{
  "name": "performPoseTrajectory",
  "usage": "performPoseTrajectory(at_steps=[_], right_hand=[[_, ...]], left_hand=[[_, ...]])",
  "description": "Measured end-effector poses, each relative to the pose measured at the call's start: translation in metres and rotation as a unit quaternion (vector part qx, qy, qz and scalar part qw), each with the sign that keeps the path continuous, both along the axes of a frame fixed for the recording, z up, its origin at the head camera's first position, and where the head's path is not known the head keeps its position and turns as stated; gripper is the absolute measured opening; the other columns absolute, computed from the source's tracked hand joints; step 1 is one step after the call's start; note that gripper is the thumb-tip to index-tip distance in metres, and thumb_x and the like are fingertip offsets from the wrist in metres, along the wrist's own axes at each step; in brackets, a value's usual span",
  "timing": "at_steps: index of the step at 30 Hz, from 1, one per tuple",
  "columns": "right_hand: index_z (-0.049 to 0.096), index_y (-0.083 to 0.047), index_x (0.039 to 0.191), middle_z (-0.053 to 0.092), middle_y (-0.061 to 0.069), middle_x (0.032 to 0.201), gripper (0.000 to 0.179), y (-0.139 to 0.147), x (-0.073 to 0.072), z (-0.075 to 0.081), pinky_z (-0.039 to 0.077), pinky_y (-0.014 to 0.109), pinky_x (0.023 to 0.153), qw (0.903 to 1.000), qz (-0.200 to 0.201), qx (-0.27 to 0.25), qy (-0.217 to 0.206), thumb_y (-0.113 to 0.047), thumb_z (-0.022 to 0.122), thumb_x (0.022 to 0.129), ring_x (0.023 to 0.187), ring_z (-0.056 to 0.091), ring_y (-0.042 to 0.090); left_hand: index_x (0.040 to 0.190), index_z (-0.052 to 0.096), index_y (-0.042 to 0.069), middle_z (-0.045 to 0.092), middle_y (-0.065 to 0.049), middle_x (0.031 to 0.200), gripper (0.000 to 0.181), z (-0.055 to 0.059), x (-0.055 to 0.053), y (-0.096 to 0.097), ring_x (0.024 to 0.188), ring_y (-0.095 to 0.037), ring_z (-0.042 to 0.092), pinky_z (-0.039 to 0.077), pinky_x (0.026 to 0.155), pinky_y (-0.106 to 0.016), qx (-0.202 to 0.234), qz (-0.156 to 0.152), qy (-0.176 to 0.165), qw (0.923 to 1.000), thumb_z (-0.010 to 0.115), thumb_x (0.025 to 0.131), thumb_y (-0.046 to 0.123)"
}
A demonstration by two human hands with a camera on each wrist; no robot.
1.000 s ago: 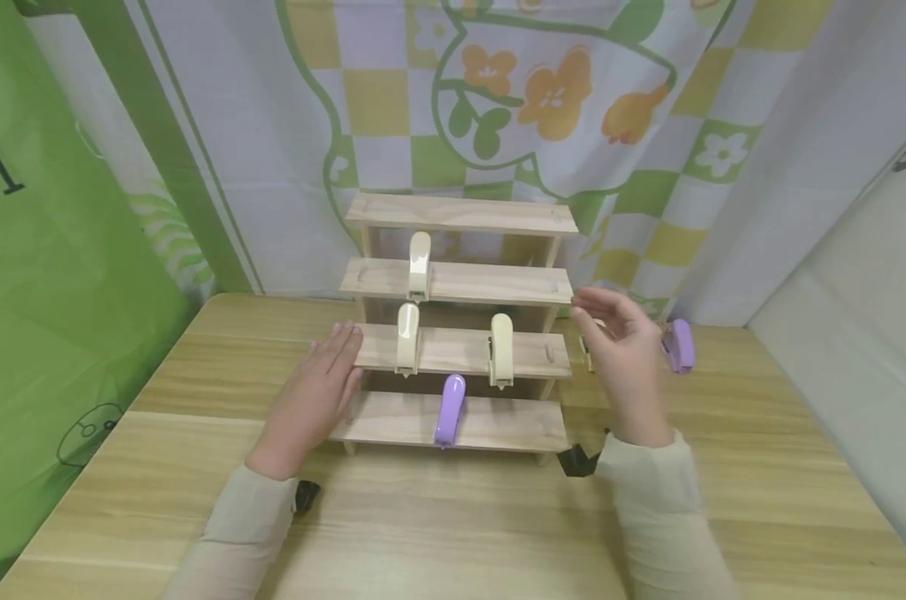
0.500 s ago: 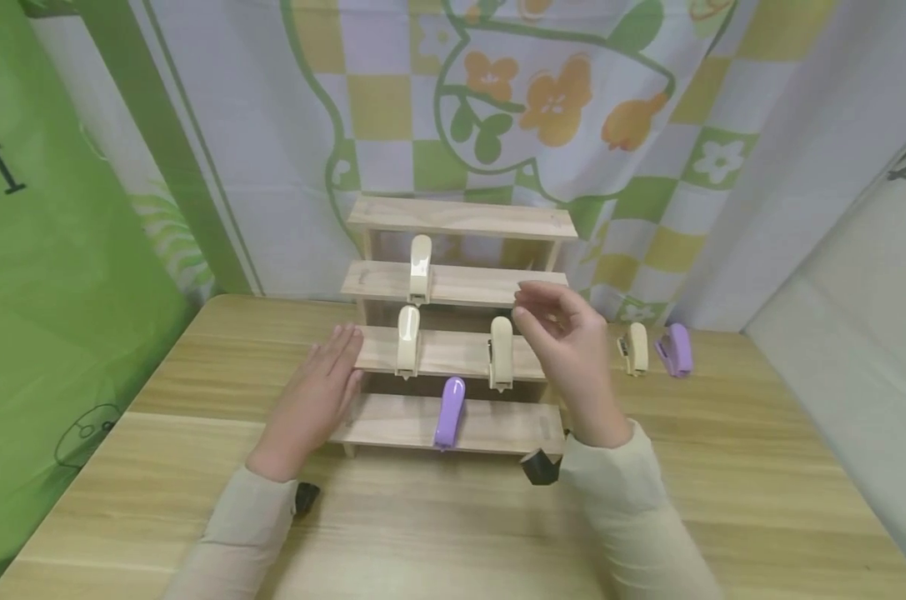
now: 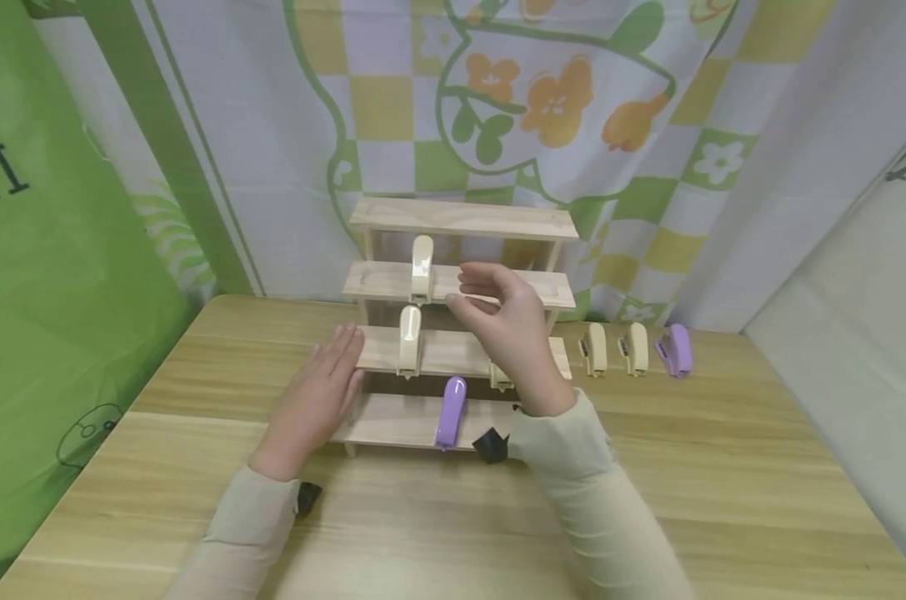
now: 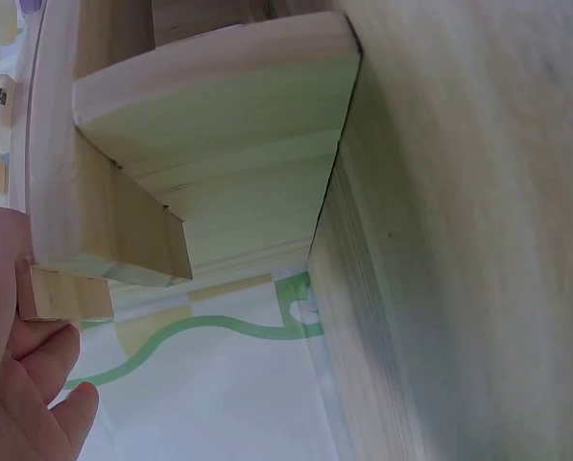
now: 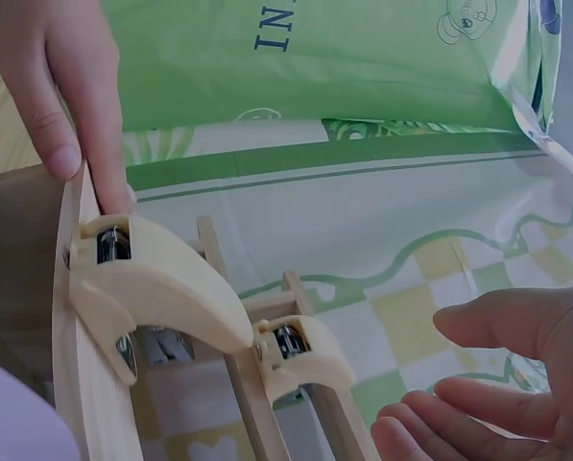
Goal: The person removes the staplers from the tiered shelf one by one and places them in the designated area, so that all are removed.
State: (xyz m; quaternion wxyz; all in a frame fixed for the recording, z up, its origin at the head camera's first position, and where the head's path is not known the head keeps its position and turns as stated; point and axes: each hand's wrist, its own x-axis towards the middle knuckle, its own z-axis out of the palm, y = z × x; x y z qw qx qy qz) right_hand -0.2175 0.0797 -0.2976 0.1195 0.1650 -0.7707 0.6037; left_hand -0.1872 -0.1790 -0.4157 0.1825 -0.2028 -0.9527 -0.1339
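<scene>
My left hand [image 3: 310, 396] rests on the left end of the second-lowest shelf of a wooden stepped rack [image 3: 453, 218], fingers straight. In the right wrist view its fingers [image 5: 51, 125] touch the board's end. My right hand [image 3: 501, 321] hovers in front of the rack's right half, thumb and fingers loosely bent and apart, nothing between them. Left of its fingertips, a cream stapler [image 3: 421, 271] stands on the third shelf. Another cream stapler [image 3: 410, 342] is below it. A further cream stapler [image 3: 501, 377] is mostly hidden behind my right hand. A purple stapler [image 3: 450, 412] sits on the lowest shelf.
Right of the rack, two cream staplers, one nearer [image 3: 593, 350] and one farther right [image 3: 634, 350], stand on the wooden table [image 3: 723, 467] beside a purple stapler [image 3: 674, 350]. A patterned curtain [image 3: 565, 100] hangs behind; green cloth [image 3: 62, 250] is at left.
My right hand has moved left, from beside the rack's right end to in front of its shelves, uncovering the cream staplers on the table. My left hand has stayed put.
</scene>
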Motion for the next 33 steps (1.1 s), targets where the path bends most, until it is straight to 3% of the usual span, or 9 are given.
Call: performPoseTrajectory(at_steps=[11, 19, 33], right_hand=[[0.061, 0.007, 0.130, 0.065, 0.019, 0.125, 0.046, -0.029, -0.013, 0.000, 0.057, 0.026, 0.096, 0.9979, 0.002, 0.050, -0.041, -0.006, 0.074, 0.088, 0.114, 0.064, 0.029], [0.063, 0.003, 0.129, 0.069, 0.015, 0.115, 0.048, -0.040, -0.018, -0.003, 0.059, 0.031, 0.093, 0.9942, -0.029, 0.081, -0.064, -0.015, 0.079, 0.087, 0.105, 0.068, 0.027], [0.065, 0.001, 0.129, 0.073, 0.015, 0.112, 0.050, -0.054, -0.028, -0.003, 0.059, 0.035, 0.091, 0.9882, -0.077, 0.115, -0.066, -0.014, 0.080, 0.084, 0.102, 0.071, 0.026]], left_hand=[[0.153, 0.034, -0.007, 0.030, -0.023, 0.161, 0.056, 0.000, 0.002, 0.000, 0.150, -0.038, 0.028, 0.024, 0.123, -0.057, 0.009, 0.002, 0.005, 0.9999, 0.051, 0.107, 0.020], [0.153, 0.034, -0.006, 0.030, -0.023, 0.161, 0.056, -0.001, 0.001, 0.000, 0.150, -0.037, 0.027, 0.024, 0.123, -0.057, 0.012, -0.002, 0.007, 0.9999, 0.050, 0.107, 0.020], [0.153, 0.034, -0.006, 0.032, -0.024, 0.160, 0.056, -0.001, -0.001, 0.001, 0.150, -0.037, 0.027, 0.024, 0.123, -0.057, 0.015, -0.007, 0.013, 0.9998, 0.051, 0.107, 0.021]])
